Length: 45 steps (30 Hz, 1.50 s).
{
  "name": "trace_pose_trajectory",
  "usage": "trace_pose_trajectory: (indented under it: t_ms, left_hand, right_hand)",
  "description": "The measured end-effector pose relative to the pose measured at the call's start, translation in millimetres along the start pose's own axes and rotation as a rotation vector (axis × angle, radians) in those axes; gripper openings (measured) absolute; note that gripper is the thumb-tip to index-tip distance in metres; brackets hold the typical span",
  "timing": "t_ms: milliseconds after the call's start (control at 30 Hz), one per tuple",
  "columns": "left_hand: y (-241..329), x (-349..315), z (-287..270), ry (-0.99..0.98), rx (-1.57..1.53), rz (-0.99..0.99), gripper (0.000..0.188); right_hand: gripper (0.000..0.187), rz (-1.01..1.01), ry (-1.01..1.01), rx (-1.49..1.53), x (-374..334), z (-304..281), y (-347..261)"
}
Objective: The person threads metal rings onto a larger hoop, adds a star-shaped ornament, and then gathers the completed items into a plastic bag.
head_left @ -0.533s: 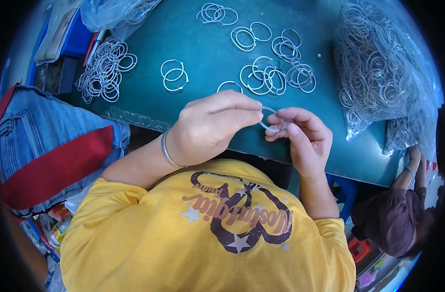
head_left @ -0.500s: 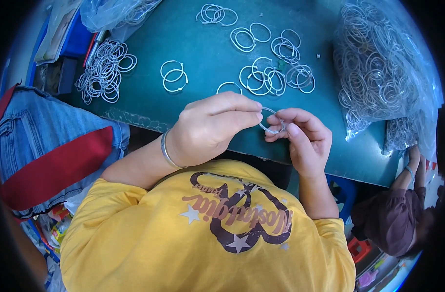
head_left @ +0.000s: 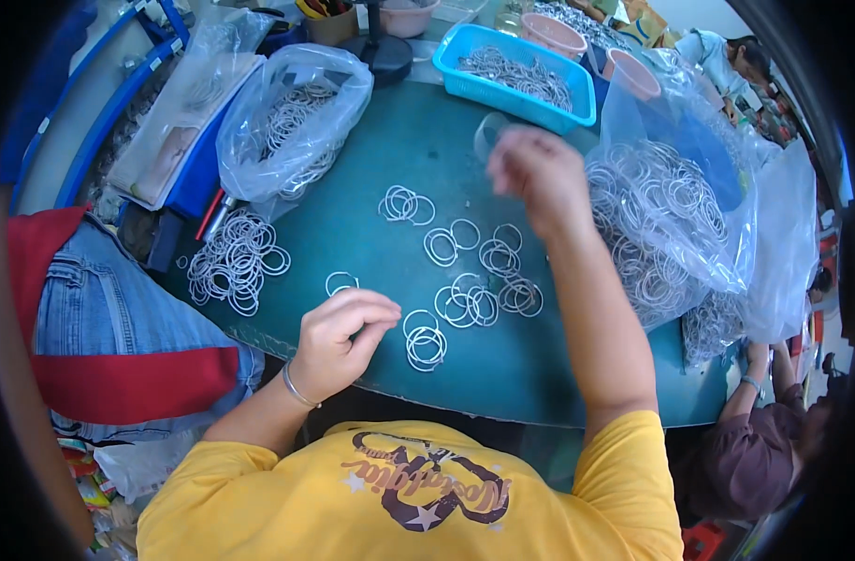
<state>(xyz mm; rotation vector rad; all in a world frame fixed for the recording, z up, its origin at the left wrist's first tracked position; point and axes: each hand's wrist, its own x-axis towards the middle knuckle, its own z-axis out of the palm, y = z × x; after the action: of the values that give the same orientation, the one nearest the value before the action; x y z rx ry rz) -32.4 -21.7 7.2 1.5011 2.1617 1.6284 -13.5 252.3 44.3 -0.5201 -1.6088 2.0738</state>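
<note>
My right hand (head_left: 540, 178) is raised over the far side of the table, blurred by motion. A silvery bangle (head_left: 481, 137) shows at its fingertips, in front of a light blue plastic basket (head_left: 516, 105) heaped with metal pieces. Close to the near edge, my left hand (head_left: 345, 344) hovers with fingers and thumb drawn together and nothing visible between them. A small stack of bangles (head_left: 426, 346) lies just right of it. Another bangle (head_left: 341, 275) is partly hidden behind its knuckles. Several loose groups of bangles (head_left: 467, 301) spread across the green table (head_left: 390, 159).
A large clear bag of bangles (head_left: 666, 206) bulges on the right, and another open bag (head_left: 297, 122) stands back left. A bangle pile (head_left: 236, 262) lies at the left edge beside denim cloth (head_left: 119, 309). A black stand (head_left: 381, 56) is at the back. Other people sit at right.
The view now takes in more of the table's far side. My hands, earlier together on one bangle, have parted: the right has swung far forward, the left stays near the edge.
</note>
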Motion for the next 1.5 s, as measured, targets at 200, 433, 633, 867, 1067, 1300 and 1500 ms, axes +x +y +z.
trace_pose_trajectory:
  t_ms: [200, 433, 633, 867, 1067, 1300, 1500]
  left_hand:
    - [-8.4, -16.8, -23.4, 0.037, 0.225, -0.215, 0.029]
    - [-22.4, -29.4, -23.5, -0.044, 0.347, -0.249, 0.050]
    - [-15.6, -27.5, -9.5, -0.091, 0.174, -0.309, 0.045]
    - [-12.2, -19.5, -2.8, -0.085, 0.075, -0.337, 0.044]
    - [-6.5, -14.3, 11.7, -0.155, -0.409, -0.338, 0.029]
    - [0.3, -11.0, 16.4, -0.145, -0.513, -0.363, 0.021]
    - [-2.2, -11.4, 23.5, -0.202, -0.494, -0.248, 0.012]
  right_hand:
    - [0.022, -0.005, 0.186, 0.076, 22.6, 15.6, 14.5]
    - [0.022, -0.390, -0.708, -0.788, -79.0, 62.2, 62.2]
    - [0.014, -0.502, -0.552, -0.948, -92.2, 69.9, 81.8]
    - [0.007, -0.196, -0.396, -0.706, -110.8, 47.6, 59.0]
    - [0.009, 0.048, -0.261, -0.286, -135.5, 31.1, 49.4]
    - [0.012, 0.109, -0.180, -0.121, -160.5, 18.6, 40.8]
    - [0.022, -0.093, -0.109, -0.241, -172.0, 18.0, 50.1]
